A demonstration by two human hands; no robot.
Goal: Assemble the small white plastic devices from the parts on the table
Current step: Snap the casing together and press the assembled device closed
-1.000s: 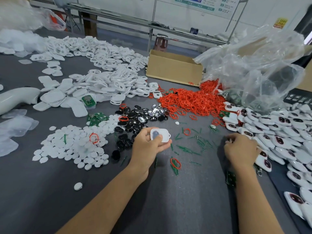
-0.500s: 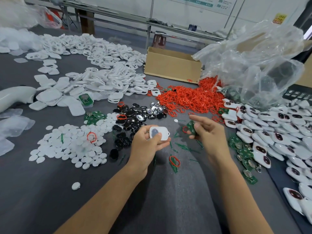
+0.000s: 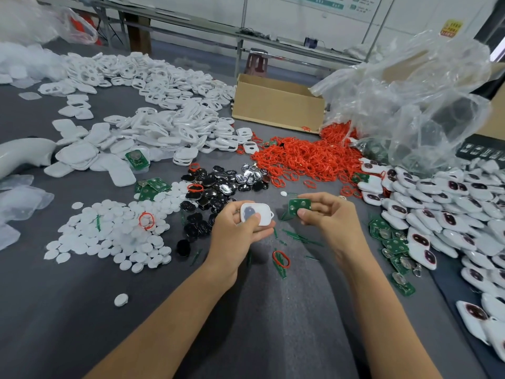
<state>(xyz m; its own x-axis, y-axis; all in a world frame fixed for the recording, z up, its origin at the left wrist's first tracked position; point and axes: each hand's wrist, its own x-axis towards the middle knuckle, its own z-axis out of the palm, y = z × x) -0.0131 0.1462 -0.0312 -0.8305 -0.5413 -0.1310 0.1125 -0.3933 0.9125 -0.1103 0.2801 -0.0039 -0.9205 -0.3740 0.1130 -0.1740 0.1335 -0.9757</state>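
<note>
My left hand (image 3: 237, 231) grips a white shell (image 3: 257, 213); my right hand (image 3: 332, 217) pinches a green circuit board (image 3: 299, 206) just beside it.

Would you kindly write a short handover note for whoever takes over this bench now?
Left hand grips a white shell. Right hand pinches a green circuit board, apart from the shell.
Done: seemingly finished devices heaped at the right.
Left: probably seat the board in the shell; loose shells, red rings, black parts and white discs wait on the table.
</note>
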